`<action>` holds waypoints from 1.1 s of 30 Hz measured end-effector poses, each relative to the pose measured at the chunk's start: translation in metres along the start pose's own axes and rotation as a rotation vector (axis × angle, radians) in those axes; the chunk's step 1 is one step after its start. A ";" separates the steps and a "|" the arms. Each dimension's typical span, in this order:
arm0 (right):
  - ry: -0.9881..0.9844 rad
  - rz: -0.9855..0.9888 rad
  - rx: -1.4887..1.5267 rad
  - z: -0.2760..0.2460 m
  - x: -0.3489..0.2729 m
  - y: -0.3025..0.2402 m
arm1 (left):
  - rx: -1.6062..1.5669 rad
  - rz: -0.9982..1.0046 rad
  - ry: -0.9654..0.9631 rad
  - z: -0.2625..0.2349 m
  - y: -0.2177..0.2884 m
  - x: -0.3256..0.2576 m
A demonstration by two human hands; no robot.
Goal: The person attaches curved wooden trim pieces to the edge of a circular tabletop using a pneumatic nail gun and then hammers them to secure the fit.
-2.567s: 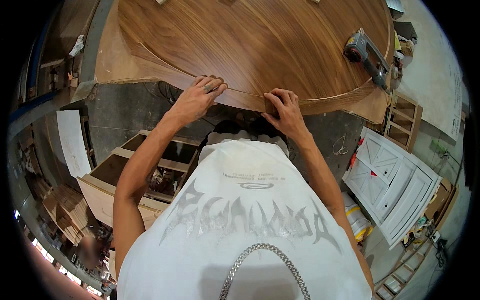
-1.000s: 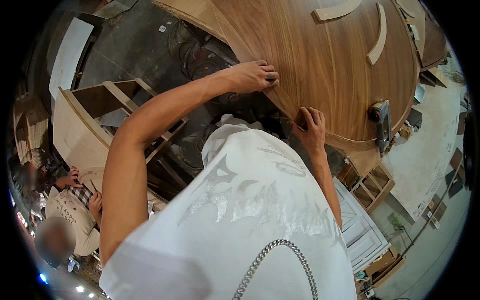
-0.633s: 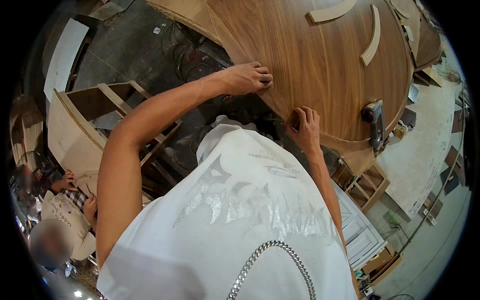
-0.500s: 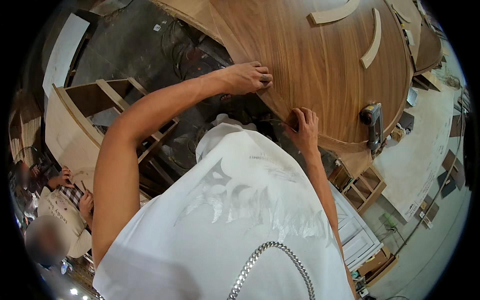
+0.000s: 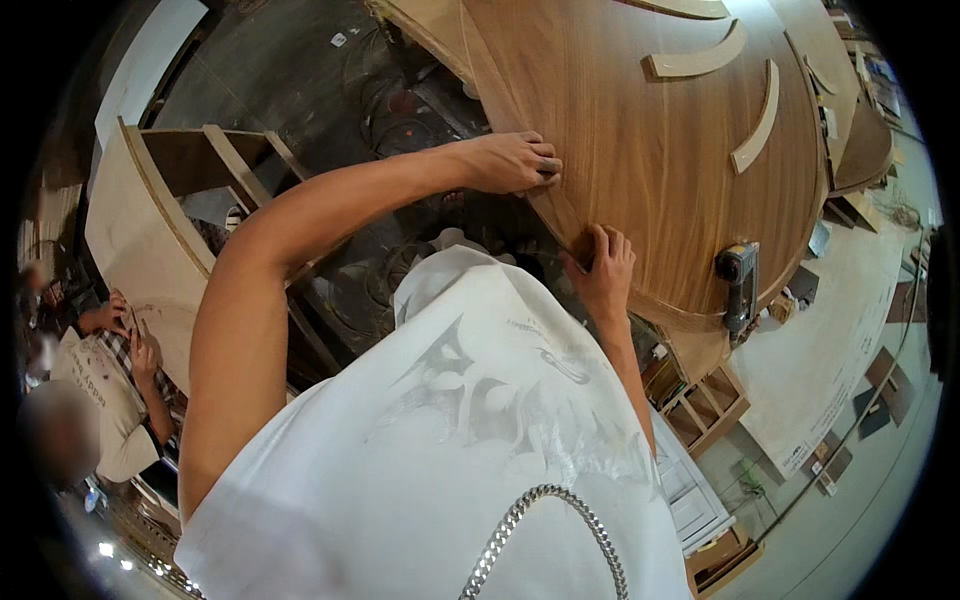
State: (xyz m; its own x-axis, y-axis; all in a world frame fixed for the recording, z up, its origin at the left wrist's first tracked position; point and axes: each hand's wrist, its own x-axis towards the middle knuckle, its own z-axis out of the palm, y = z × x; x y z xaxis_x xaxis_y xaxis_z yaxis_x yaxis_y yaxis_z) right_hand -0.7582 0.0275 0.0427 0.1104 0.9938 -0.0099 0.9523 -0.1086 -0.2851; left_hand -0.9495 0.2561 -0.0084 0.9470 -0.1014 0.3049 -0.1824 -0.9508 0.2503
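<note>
A large curved wood panel (image 5: pixel 640 190) with brown grain fills the upper right, a narrow wood strip (image 5: pixel 562 222) running along its near-left edge. My left hand (image 5: pixel 512 163) lies over that edge, fingers curled down onto the strip. Farther right, near the panel's lower corner, my right hand (image 5: pixel 604 268) grips the edge, thumb on the near side and bent fingers on top. Undersides of both grips are hidden. A black-and-grey nail gun (image 5: pixel 738 288) rests on the panel's right part. Pale curved wood pieces, one (image 5: pixel 700 56) and another (image 5: pixel 760 120), lie on its top.
At left stands a curved wooden frame (image 5: pixel 165 200) with open compartments. Another person (image 5: pixel 110 385) works beside it. Cables and hoses (image 5: pixel 385 110) lie on the dark floor. At lower right are a small wooden rack (image 5: pixel 708 410) and a white panelled door (image 5: pixel 690 490).
The view has shifted slightly, so the panel and the pieces on it appear lower and farther right. Both hands keep their grip along the edge; the co-worker's hands have moved a little.
</note>
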 end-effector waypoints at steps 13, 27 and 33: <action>-0.043 0.049 -0.002 0.005 0.006 -0.011 | -0.178 -1.094 0.784 -0.012 0.029 -0.009; -0.009 0.055 0.000 0.005 0.007 -0.013 | -0.604 -1.444 1.186 0.005 -0.017 0.020; -0.001 0.026 0.000 0.003 0.009 -0.013 | -0.695 -1.535 1.128 -0.010 -0.013 0.024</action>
State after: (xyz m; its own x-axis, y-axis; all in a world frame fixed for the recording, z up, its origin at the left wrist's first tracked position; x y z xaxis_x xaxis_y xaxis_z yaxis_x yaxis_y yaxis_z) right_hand -0.7706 0.0375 0.0439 0.1344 0.9908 -0.0183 0.9491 -0.1340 -0.2850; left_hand -0.9266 0.2688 0.0046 -0.1169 0.9714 -0.2066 0.1406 0.2221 0.9648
